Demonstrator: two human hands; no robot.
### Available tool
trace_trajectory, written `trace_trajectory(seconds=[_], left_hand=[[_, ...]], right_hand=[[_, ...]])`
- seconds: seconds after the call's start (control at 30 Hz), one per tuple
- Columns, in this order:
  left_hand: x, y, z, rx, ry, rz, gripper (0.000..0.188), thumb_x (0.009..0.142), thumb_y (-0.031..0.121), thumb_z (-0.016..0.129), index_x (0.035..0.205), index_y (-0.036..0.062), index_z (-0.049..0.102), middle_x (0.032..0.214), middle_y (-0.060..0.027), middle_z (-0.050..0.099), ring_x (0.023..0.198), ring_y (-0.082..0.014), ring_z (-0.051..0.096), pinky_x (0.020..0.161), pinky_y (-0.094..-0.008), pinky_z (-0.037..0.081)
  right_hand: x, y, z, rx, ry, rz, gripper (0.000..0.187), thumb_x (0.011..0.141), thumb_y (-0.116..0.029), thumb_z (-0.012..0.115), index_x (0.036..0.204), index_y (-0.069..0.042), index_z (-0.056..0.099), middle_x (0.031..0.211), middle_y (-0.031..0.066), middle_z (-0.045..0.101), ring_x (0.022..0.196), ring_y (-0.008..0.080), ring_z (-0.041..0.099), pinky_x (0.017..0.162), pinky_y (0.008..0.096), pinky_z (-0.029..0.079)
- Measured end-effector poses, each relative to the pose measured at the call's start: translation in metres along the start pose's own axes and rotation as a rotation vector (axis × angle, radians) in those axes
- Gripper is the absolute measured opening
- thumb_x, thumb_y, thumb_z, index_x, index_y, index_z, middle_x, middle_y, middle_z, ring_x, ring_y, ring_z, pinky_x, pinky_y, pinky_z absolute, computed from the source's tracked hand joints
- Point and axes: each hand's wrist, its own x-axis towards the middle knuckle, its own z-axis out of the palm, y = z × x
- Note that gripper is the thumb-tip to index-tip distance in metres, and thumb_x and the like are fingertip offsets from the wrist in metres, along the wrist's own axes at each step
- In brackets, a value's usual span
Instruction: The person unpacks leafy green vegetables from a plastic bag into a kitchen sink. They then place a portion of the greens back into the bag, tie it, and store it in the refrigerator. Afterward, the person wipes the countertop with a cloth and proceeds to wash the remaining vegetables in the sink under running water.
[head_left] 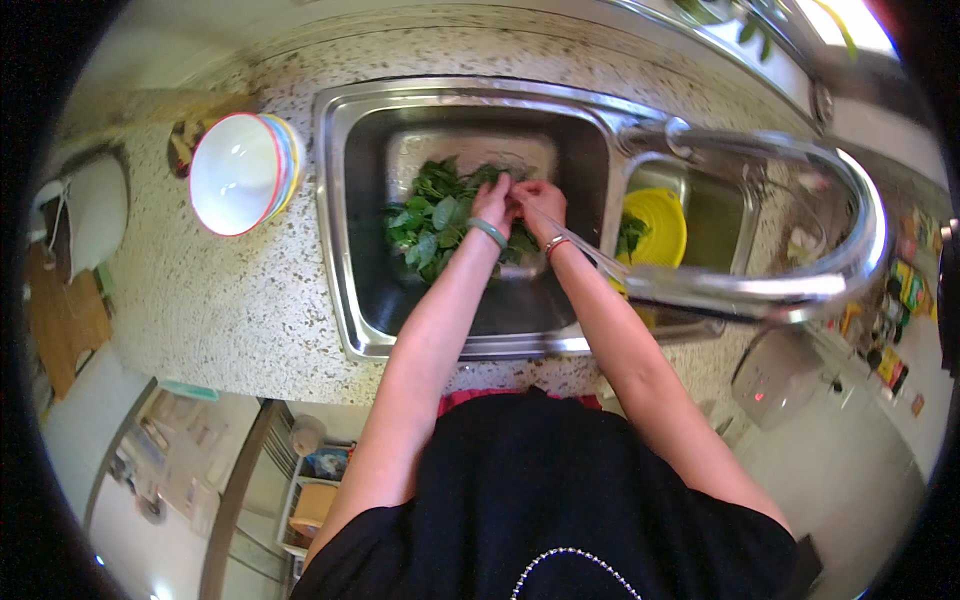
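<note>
A heap of dark green leafy greens (435, 220) lies in the large steel sink basin (370, 280), mostly to the left of my hands. My left hand (490, 204), with a pale green bangle at its wrist, is closed at the heap's right edge. Touching it, my right hand (541, 205) has its fingers pinched together, and a red bracelet sits on that wrist. Both hands appear to grip the greens between them, though the fingers cover most of what they hold. Some leaves show just below the hands.
The curved chrome faucet (850, 200) reaches over the right side, its end near my right forearm. A yellow colander (662, 232) with some greens stands in the smaller basin (715, 225). Stacked bowls with coloured rims (235, 175) stand on the speckled counter (230, 310) at left.
</note>
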Motion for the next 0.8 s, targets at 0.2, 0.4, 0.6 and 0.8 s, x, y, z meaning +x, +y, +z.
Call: trace_trajectory(seconds=[0.2, 0.4, 0.6, 0.8], left_hand=[[-0.046, 0.008, -0.005, 0.339, -0.039, 0.141, 0.031, 0.093, 0.036, 0.055, 0.094, 0.0052, 0.057, 0.084, -0.0054, 0.064, 0.071, -0.0134, 0.061, 0.054, -0.0274, 0.049], [-0.108, 0.021, -0.010, 0.252, -0.333, -0.124, 0.049, 0.093, 0.045, 0.050, 0.122, 0.0051, 0.051, 0.093, -0.0079, 0.060, 0.083, -0.0185, 0.059, 0.076, -0.0344, 0.050], [-0.120, 0.024, -0.016, 0.281, -0.137, 0.149, 0.069, 0.080, 0.026, 0.075, 0.134, 0.0027, 0.038, 0.086, -0.0025, 0.061, 0.065, -0.0124, 0.057, 0.059, -0.0273, 0.047], [-0.136, 0.038, -0.018, 0.412, -0.151, 0.045, 0.041, 0.092, 0.045, 0.053, 0.112, 0.0098, 0.059, 0.094, -0.0015, 0.064, 0.082, -0.0133, 0.060, 0.064, -0.0279, 0.048]], right_hand=[[-0.053, 0.017, -0.009, 0.690, -0.139, 0.266, 0.013, 0.086, -0.015, 0.062, 0.083, -0.002, 0.062, 0.066, 0.0019, 0.061, 0.049, 0.0076, 0.051, 0.041, 0.0224, 0.039], [-0.103, -0.034, -0.059, 0.723, -0.179, 0.315, 0.017, 0.089, -0.014, 0.058, 0.079, 0.000, 0.062, 0.068, 0.0047, 0.063, 0.050, 0.0085, 0.054, 0.043, 0.0215, 0.039], [-0.119, -0.043, -0.065, 0.748, -0.187, 0.295, 0.015, 0.086, -0.013, 0.061, 0.086, 0.002, 0.063, 0.072, 0.0048, 0.063, 0.051, 0.0083, 0.054, 0.041, 0.0220, 0.040], [-0.131, -0.046, -0.060, 0.766, -0.098, 0.289, 0.015, 0.086, -0.013, 0.062, 0.091, 0.001, 0.063, 0.076, 0.0058, 0.064, 0.053, 0.0085, 0.056, 0.043, 0.0216, 0.043]])
